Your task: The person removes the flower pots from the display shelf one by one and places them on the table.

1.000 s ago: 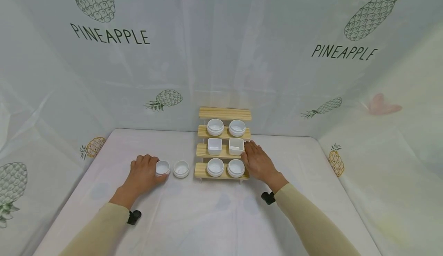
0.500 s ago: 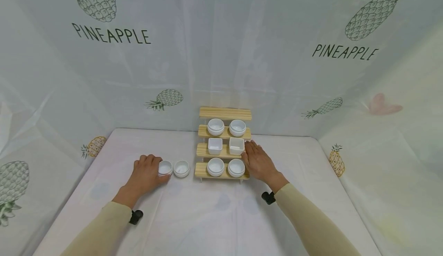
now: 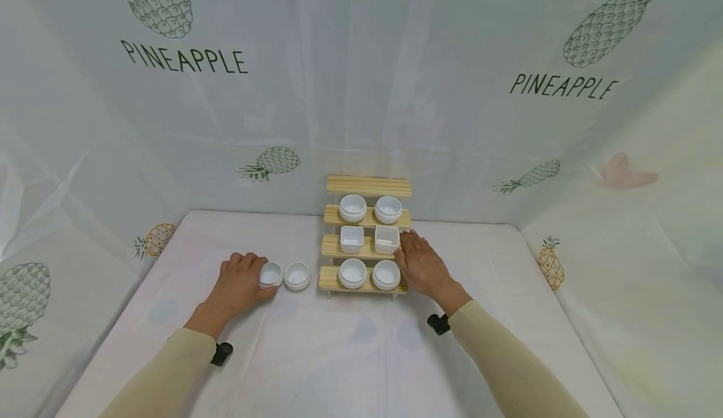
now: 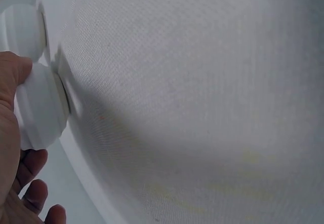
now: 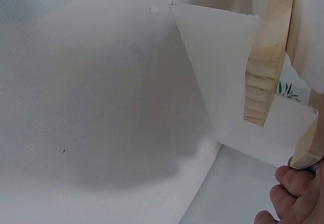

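Observation:
In the head view my left hand (image 3: 240, 284) holds a small round white bowl (image 3: 272, 273), its thumb on the near side and fingers on the far side. The left wrist view shows thumb and fingers around the bowl (image 4: 43, 110). Right beside it stands a second round white bowl (image 3: 297, 276); both rest on the cloth. My right hand (image 3: 423, 267) lies against the right side of a tiered wooden stand (image 3: 368, 185), fingers extended. In the right wrist view its fingertips touch a wooden shelf end (image 5: 309, 150). The thumb is partly hidden.
Round white bowls (image 3: 353, 272) sit on the lowest shelf, square white bowls (image 3: 352, 240) on the one above, round bowls (image 3: 353, 208) on the third. A white, pineapple-printed cloth covers the table (image 3: 316, 355) and back wall (image 3: 367, 91).
My left hand has slid the bowl slightly to the right, narrowing the gap to the second bowl. The right hand and the stand have stayed in place.

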`<state>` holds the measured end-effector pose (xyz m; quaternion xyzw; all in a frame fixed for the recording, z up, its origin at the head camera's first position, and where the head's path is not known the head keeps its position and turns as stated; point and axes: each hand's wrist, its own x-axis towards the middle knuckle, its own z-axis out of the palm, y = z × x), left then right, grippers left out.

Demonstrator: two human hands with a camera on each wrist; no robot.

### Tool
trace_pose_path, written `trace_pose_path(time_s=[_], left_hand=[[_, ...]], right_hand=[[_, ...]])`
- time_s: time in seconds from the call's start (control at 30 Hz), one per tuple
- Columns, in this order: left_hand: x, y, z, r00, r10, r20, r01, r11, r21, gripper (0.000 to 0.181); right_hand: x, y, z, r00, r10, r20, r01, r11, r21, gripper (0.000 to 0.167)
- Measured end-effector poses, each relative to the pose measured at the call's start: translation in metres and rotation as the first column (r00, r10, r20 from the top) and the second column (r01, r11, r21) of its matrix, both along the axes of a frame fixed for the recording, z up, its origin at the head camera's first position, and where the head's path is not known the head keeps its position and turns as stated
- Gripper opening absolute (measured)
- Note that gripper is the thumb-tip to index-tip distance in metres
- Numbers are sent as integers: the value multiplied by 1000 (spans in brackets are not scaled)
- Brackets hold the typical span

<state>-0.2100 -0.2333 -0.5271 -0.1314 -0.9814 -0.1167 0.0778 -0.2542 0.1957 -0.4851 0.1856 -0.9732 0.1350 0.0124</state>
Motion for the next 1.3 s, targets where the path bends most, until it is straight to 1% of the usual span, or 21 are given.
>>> trace_pose_path(time_s=[0.23, 0.43, 0.57, 0.8, 1.03, 1.1, 1.17, 1.23, 1.3], left_hand=[[-1, -1, -1, 1000, 10, 12, -10, 1000, -23, 67], [1, 0, 2, 999, 32, 11, -32, 999, -15, 69], [1, 0, 4, 999, 31, 16, -31, 999, -9, 68], [0, -1, 2, 999, 29, 30, -29, 1000, -6, 69], [-2, -1, 2, 999, 37, 13, -37, 999, -4, 75], [-3, 1, 5, 999, 41, -12, -41, 999, 9, 76], [-4, 6, 12, 997, 41, -57, -40, 999, 26, 75], [-7, 12, 21, 992, 34, -120, -28, 998, 47, 70], [-11, 21, 34, 983, 20, -185, -8, 998, 66, 65]], right_hand=[[-1, 0, 0, 1000, -5, 3, 5, 1000, -8, 63], [0, 0, 1, 1000, -5, -7, 5, 1000, -12, 62], [0, 0, 1, 1000, -3, -13, 3, 1000, -13, 63], [0, 0, -1, 1000, -2, -11, 2, 1000, -4, 64], [-1, 0, -2, 1000, -7, 2, 7, 1000, -5, 64], [-1, 0, -1, 1000, -6, 7, 6, 1000, -6, 65], [0, 0, -1, 1000, -5, 9, 5, 1000, -6, 65], [0, 0, -1, 1000, -6, 6, 6, 1000, -6, 65], [0, 1, -1, 1000, -8, 3, 8, 1000, -6, 65]])
